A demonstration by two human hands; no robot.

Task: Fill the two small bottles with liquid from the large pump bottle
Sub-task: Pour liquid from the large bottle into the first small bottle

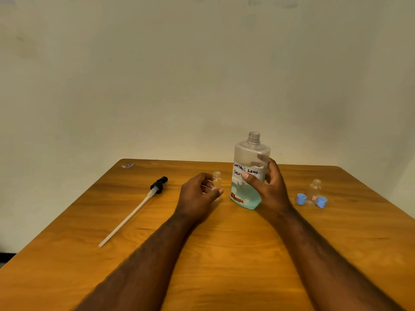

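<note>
right hand [269, 189] clamped round large clear open-necked bottle [248, 153], toward wooden table's [224, 254] far edge | left hand [197, 195] seemingly pinching small clear plastic bottle [217, 178]

Right grip [268, 187] holds big bottle [251, 153], uncapped, on tabletop [224, 254]. Left grip [197, 195] round small bottle [217, 179]. Pump [157, 187] left; second small bottle [315, 189], two blue caps [301, 199] right.

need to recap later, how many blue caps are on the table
2. One cap sits left of the uncapped bottle at right, the other cap right of it. None seems hidden.
</note>
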